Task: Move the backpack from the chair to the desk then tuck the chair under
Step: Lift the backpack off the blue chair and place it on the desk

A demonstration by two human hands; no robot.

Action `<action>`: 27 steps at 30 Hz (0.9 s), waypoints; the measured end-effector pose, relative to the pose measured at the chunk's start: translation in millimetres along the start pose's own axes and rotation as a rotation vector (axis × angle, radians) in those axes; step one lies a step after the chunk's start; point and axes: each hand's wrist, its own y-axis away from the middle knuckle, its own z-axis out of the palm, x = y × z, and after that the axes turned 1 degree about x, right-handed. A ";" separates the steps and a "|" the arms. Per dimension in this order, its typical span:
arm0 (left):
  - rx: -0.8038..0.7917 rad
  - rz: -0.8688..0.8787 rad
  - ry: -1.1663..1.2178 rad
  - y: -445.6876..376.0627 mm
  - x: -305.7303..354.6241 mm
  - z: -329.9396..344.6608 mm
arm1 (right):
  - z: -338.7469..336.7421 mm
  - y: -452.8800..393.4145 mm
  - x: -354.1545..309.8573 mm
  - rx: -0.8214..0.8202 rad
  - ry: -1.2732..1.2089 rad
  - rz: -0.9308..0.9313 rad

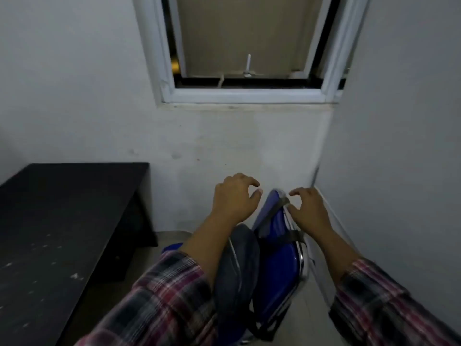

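A blue chair [277,260] with a chrome frame stands in the corner at the bottom centre. A dark grey backpack [237,268] rests on its seat, leaning against the blue backrest, with grey straps over the backrest top. My left hand [233,196] hovers above the backpack with curled, spread fingers, holding nothing. My right hand [308,208] is at the top of the backrest, fingers apart, close to a strap; whether it touches is unclear. The black desk [62,221] stands to the left of the chair.
A white wall with a window [249,46] is straight ahead. A second white wall [399,146] runs close along the right of the chair. Pale floor tiles [311,320] show beneath the chair. The desk top has pale scuff marks.
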 end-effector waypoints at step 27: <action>-0.402 -0.192 0.024 14.8 -57.5 58.9 | 24.0 14.0 0.3 -0.156 0.289 0.034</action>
